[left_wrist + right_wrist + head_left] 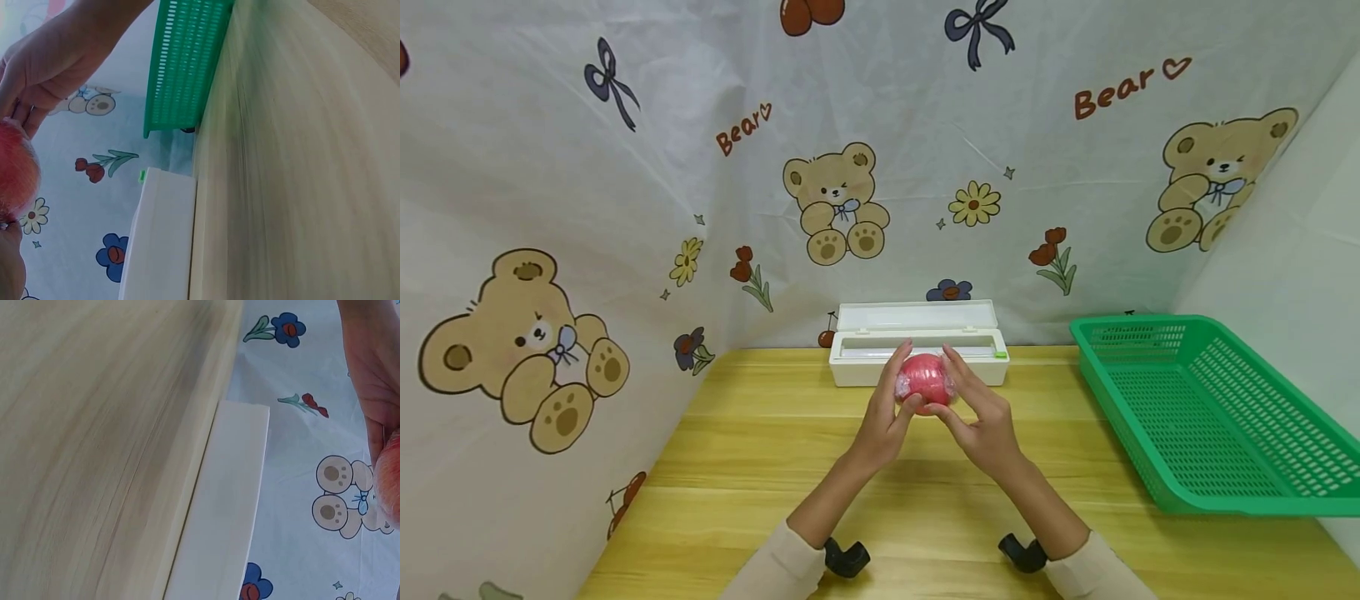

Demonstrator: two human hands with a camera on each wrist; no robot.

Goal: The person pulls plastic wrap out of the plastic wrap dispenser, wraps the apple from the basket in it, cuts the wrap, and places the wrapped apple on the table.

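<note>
A round red fruit [927,379], apple-like and wrapped in clear cling film, is held up above the table between both hands. My left hand [882,423] grips its left side, the thumb at the lower front and the fingers reaching up the side. On the opposite side my right hand [987,427] grips it the same way. Bunched film shows at both sides of the fruit. Behind it stands a white cling film dispenser box [853,375] with its lid [917,315] raised. Both wrist views catch only part of the fruit [15,165] at their edges.
A green plastic basket [1157,467] with slotted walls stands at the right of the wooden table [760,450]. A bear-print cloth [917,108] hangs behind and at the left. A small green piece [1000,355] sits on the dispenser's right end.
</note>
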